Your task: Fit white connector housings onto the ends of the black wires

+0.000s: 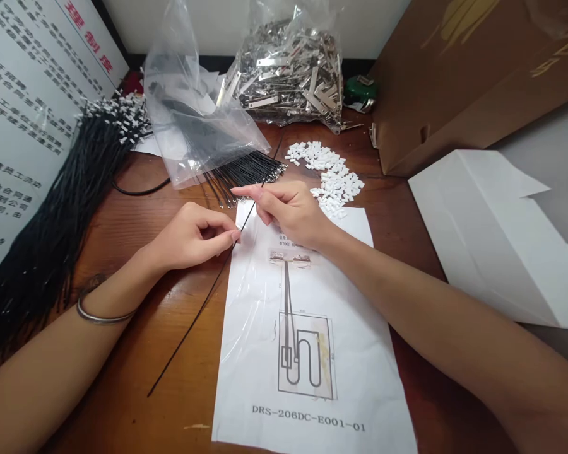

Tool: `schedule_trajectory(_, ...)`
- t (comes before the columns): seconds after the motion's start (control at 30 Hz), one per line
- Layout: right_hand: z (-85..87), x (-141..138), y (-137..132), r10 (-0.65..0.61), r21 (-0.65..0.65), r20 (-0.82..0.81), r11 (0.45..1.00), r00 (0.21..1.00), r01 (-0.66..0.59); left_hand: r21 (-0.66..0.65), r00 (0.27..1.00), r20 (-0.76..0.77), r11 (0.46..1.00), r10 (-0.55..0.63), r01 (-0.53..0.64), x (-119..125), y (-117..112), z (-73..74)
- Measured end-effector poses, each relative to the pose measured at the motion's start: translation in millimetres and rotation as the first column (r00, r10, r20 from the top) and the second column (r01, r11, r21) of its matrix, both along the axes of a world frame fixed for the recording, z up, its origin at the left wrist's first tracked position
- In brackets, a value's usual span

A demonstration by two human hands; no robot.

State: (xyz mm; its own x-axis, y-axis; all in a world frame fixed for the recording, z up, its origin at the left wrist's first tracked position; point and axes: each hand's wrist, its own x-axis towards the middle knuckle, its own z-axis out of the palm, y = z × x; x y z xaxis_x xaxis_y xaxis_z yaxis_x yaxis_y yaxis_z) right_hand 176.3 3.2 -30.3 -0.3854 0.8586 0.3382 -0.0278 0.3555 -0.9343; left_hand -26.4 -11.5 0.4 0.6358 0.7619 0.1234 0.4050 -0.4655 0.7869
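A thin black wire [189, 328] runs slantwise from the lower left of the table up between my two hands. My left hand [194, 236] pinches it between thumb and forefinger, near the upper left edge of a printed drawing sheet [250, 353]. Higher along the same wire, my right hand [288, 211] has its fingers closed about it, the forefinger pointing left. What lies at the right fingertips is partly hidden. Just beyond the hands are a fanned bundle of black wires [246, 170] with metal ends and a pile of small white sleeves [334, 173].
A large bunch of black wires with white ends [61, 202] lies at left beside a printed board [9, 126]. Clear plastic bags stand behind, one full of metal strips [288, 75]. A green tape measure [360, 93], a cardboard box [454, 82] and folded white card [492, 233] are at right.
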Motion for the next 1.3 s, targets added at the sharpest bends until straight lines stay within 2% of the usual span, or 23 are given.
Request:
schedule_trajectory(0.13,0.2,-2,-3,0.117,0.013,0.016,0.993,0.993,-0.117,-0.177,0.981,0.139,0.978,0.132,-0.107,15,-9,2.0)
schedule_trajectory(0.2,0.1,-2,-3,0.101,0.004,0.004,0.995,0.995,-0.101,-0.295,0.974,0.168,0.95,0.155,-0.1,20,-12,2.2)
schedule_trajectory(0.27,-0.6,-1,-1,0.025,-0.034,-0.029,0.999,0.999,-0.026,-0.363,0.977,0.153,0.928,0.149,-0.084,22,-14,2.3)
schedule_trajectory(0.4,-1.0,3,2,-0.051,-0.094,-0.033,0.994,0.998,0.048,-0.352,0.986,0.123,0.934,0.11,-0.061,20,-15,1.7)
schedule_trajectory(0.53,2.2,2,0,0.008,-0.074,-0.033,0.997,0.999,-0.011,-0.314,0.963,0.204,0.943,0.177,-0.107,19,-13,-2.2)
schedule_trajectory(0.67,3.6,0,-2,0.054,-0.099,-0.078,0.993,0.995,-0.061,-0.335,0.927,0.258,0.925,0.272,-0.178,20,-12,-6.6)
schedule_trajectory(0.8,0.0,1,2,0.02,-0.121,-0.09,0.992,0.996,-0.031,-0.354,0.926,0.225,0.911,0.303,-0.212,21,-12,-6.1)
schedule_trajectory(1.0,-6.0,3,7,0.049,-0.143,-0.138,0.987,0.989,-0.069,-0.389,0.926,0.194,0.892,0.323,-0.229,23,-14,-5.0)
schedule_trajectory(1.3,-3.2,3,5,-0.03,-0.177,-0.07,0.984,0.997,0.017,-0.43,0.935,0.268,0.897,0.234,-0.101,20,-13,-6.1)
